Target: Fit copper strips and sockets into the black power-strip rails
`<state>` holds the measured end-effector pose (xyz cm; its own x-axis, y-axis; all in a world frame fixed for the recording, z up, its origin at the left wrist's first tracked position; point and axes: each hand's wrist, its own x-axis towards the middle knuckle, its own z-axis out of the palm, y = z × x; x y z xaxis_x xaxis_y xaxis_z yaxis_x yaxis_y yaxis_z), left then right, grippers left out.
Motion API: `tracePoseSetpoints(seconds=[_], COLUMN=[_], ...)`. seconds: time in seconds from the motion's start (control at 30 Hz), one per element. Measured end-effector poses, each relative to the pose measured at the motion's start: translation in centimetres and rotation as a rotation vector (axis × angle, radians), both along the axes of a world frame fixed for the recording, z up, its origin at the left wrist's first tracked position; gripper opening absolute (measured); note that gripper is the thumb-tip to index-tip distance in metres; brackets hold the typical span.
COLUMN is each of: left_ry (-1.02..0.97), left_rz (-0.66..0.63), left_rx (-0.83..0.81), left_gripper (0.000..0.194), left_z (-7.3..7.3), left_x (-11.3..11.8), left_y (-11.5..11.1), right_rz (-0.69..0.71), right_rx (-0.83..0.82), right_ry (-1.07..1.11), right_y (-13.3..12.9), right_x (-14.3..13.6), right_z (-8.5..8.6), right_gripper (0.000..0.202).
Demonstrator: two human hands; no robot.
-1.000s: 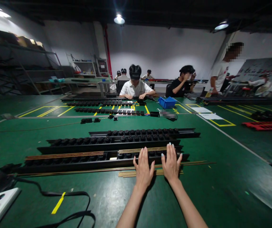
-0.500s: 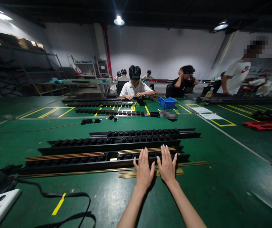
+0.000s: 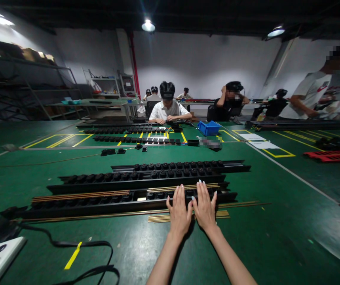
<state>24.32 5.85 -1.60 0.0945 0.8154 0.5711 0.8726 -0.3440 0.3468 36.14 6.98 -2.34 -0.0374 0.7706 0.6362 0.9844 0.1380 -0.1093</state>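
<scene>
My left hand (image 3: 179,210) lies palm down with its fingers stretched out over the nearest black rail (image 3: 98,206), which holds a row of round black parts. Beside it, my right hand (image 3: 204,206) is spread flat in the same way, its fingertips at the thin brass rods (image 3: 164,189) that rest along the rail's top. Copper-coloured rods (image 3: 83,195) lie on the rail's left half. Under and beside my wrists is a bundle of short brass rods (image 3: 159,218) on the table. Neither hand grips anything that I can see.
Two more black rails (image 3: 82,179) lie behind. A blue bin (image 3: 209,128) stands farther back, near a seated person (image 3: 167,105). On the left are a white phone-like device (image 3: 0,259), a black strap (image 3: 77,243) and a yellow tag (image 3: 73,256). A red part (image 3: 331,156) lies right.
My right hand has shifted slightly left, closer to my left hand, which stays in place. A person at the far right has moved farther right.
</scene>
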Motion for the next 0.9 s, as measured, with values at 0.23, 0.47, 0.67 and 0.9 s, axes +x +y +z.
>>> tracePoseSetpoints(seconds=[0.23, 0.47, 0.67, 0.9], left_ry=[-0.013, -0.041, -0.042, -0.04], left_rz=[-0.002, -0.014, -0.017, -0.011], left_rx=[-0.028, -0.047, -0.061, -0.051], left_gripper=[0.057, 0.055, 0.054, 0.055], left_z=[0.0, 0.0, 0.0, -0.1], left_x=[0.0, -0.1, -0.1, -0.1], left_y=[0.1, 0.1, 0.1, 0.1], right_rz=[0.058, 0.122, 0.151, 0.185], right_rx=[-0.01, -0.015, -0.03, -0.047], right_ry=[-0.04, -0.076, -0.08, -0.075], right_y=[0.0, -0.2, -0.4, -0.6], right_x=[-0.7, -1.1, -1.3, -1.5], right_z=[-0.2, -0.2, -0.1, 0.2], right_gripper=[0.061, 0.061, 0.062, 0.061])
